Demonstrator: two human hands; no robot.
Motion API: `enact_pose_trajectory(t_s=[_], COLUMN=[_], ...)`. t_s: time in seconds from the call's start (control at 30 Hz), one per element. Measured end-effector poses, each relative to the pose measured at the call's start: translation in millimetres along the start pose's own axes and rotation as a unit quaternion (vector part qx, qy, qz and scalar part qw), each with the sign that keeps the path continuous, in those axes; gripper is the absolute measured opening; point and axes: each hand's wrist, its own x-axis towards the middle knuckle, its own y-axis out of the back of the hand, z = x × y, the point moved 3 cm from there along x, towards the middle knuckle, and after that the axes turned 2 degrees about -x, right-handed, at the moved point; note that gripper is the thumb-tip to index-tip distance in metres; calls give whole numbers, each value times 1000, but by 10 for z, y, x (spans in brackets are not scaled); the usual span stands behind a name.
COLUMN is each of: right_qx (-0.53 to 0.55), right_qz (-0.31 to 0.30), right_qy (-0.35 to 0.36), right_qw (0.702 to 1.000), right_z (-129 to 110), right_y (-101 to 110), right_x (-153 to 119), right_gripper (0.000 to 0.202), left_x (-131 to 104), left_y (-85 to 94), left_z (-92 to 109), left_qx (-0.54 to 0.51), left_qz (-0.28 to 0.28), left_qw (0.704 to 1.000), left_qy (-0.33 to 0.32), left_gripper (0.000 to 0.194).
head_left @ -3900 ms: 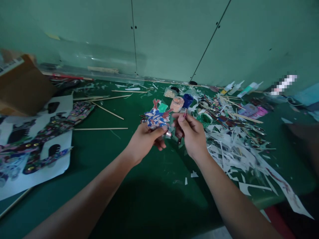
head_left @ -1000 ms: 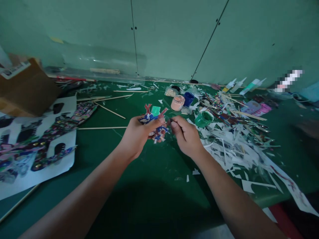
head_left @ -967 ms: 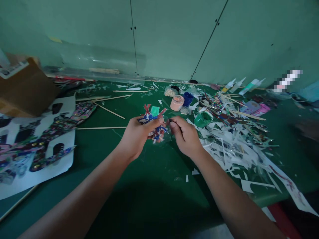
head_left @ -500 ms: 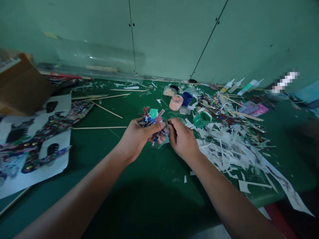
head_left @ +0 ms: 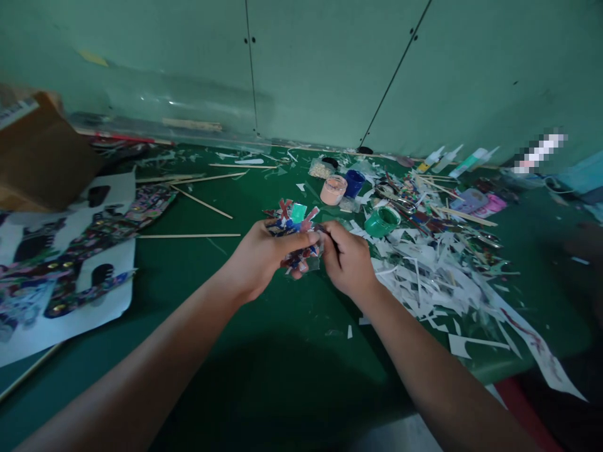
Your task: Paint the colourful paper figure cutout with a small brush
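My left hand (head_left: pixel 264 254) is closed round a bundle of small cut pieces (head_left: pixel 298 213), red, blue and white with one bright green piece on top. Its thumb presses across the front of the bundle, and fingertips show below. My right hand (head_left: pixel 347 254) is closed at the bundle's right side, thumb and forefinger pinched near a clear edge. Whatever lies between those fingers is too small and dark to make out. Both hands are above the green table (head_left: pixel 264 351), close together.
Open jars of peach (head_left: pixel 333 190), blue (head_left: pixel 354 183) and green paint (head_left: pixel 382 221) stand behind my right hand. White paper scraps (head_left: pixel 424 270) spread to the right. Thin sticks (head_left: pixel 202 201), a cardboard box (head_left: pixel 44 157) and patterned cut-outs on white sheets (head_left: pixel 106 314) lie left.
The bundle has tilted and shifted slightly to the right in my left hand, its green piece now turned. Both hands stay closed at nearly the same place.
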Motion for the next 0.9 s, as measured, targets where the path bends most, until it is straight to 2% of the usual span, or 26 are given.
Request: enact_pose_trajectory(t_s=[0.1, 0.33, 0.63, 0.77, 0.9], right_qx=[11, -21, -86, -113, -92], right_qz=[-16, 32, 43, 50, 52], right_qy=[-12, 5, 0, -31, -43], right_qw=[1000, 999, 995, 992, 993], right_z=[11, -38, -96, -104, -90], right_y=[8, -12, -22, -67, -89], right_x=[8, 8, 7, 0, -22], right_gripper=[13, 10, 12, 13, 14], left_x=[-1, -8, -10, -40, -77], left_y=[28, 40, 36, -15, -65], left_z=[28, 35, 75, 40, -10], left_qx=[33, 54, 144, 158, 152], left_qz=[-1, 35, 54, 92, 120], left_qw=[999, 997, 983, 974, 973], left_qy=[-23, -49, -105, -134, -127], left_gripper=[18, 19, 27, 30, 31])
